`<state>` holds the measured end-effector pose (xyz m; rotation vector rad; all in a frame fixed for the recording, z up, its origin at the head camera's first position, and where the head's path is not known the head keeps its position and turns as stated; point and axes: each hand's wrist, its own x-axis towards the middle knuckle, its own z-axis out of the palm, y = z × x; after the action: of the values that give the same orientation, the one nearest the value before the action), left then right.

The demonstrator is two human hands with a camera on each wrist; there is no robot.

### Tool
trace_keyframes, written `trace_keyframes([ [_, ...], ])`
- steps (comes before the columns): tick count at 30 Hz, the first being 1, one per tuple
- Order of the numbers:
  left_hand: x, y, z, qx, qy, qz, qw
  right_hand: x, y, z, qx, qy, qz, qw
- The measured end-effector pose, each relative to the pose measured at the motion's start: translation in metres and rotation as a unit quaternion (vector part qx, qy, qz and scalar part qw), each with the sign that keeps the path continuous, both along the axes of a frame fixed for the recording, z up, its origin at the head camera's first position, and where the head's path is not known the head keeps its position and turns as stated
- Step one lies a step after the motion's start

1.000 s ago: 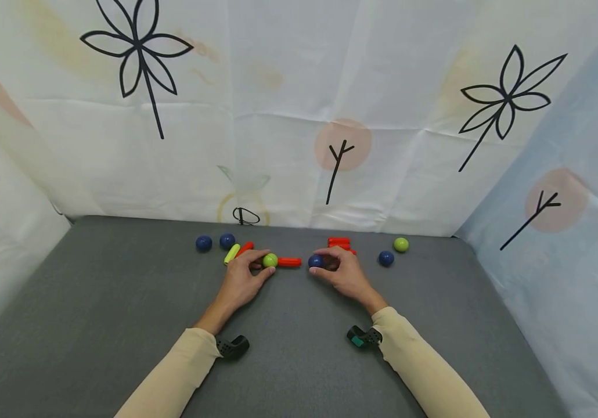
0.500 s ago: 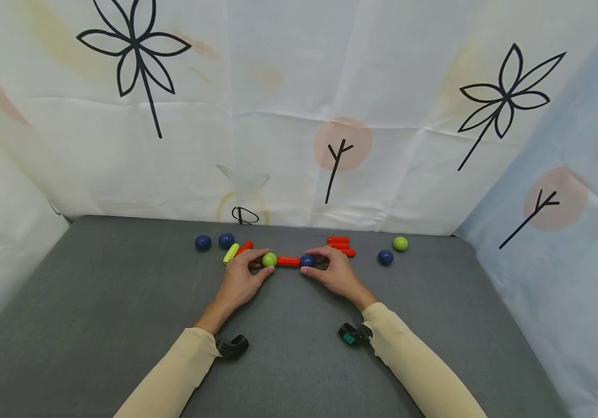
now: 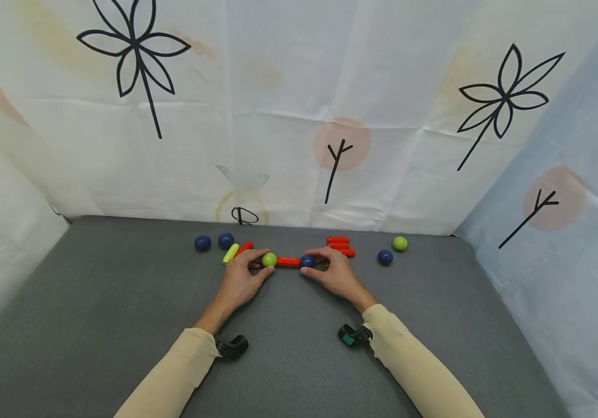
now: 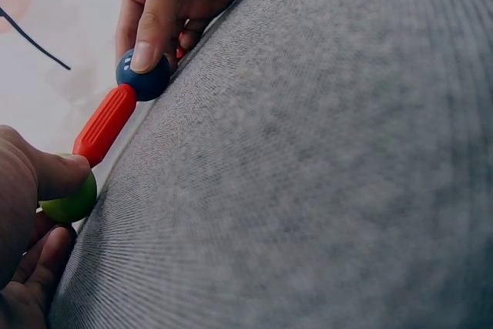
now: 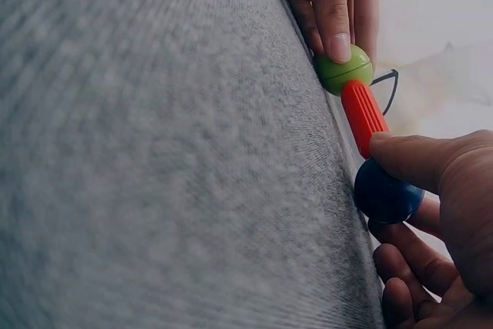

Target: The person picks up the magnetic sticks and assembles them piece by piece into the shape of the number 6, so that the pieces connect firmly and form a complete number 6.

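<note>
Between thumb and fingers my left hand (image 3: 243, 280) pinches a green ball (image 3: 269, 259). My right hand (image 3: 338, 275) pinches a dark blue ball (image 3: 307, 261) the same way. A ridged red stick (image 3: 288, 262) spans the two balls, touching each at one end. Both wrist views show this row: the red stick (image 4: 106, 123) in the left wrist view runs from the green ball up to the blue ball (image 4: 146, 81). In the right wrist view the green ball (image 5: 344, 72) sits at the stick's far end, under the left fingertips.
Two blue balls (image 3: 202, 243) lie at the back left, near a yellow-green stick (image 3: 231, 253) and another red stick (image 3: 245, 248). Several red sticks (image 3: 338, 240) lie behind my right hand. Farther right are a blue ball (image 3: 385, 258) and a green ball (image 3: 400, 244). A fabric wall backs the grey table (image 3: 121, 325).
My right hand has moved left with the blue ball, closing the gap until the ball met the red stick's end. The left hand has stayed in place with the green ball.
</note>
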<state>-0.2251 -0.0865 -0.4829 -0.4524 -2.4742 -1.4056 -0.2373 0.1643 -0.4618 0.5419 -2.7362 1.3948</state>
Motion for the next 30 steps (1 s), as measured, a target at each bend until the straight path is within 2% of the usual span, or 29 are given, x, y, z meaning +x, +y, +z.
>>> trace_keyframes([
  [14, 0.0012, -0.0004, -0.0001, -0.001, -0.003, 0.002, 1.0000, 0.0019, -0.0009, -0.0027, -0.008, -0.005, -0.010, 0.9999],
  [30, 0.0014, -0.0002, 0.0023, -0.007, 0.004, 0.004, 1.0000, 0.0051, -0.0002, -0.0067, -0.027, 0.022, -0.001, 0.9994],
])
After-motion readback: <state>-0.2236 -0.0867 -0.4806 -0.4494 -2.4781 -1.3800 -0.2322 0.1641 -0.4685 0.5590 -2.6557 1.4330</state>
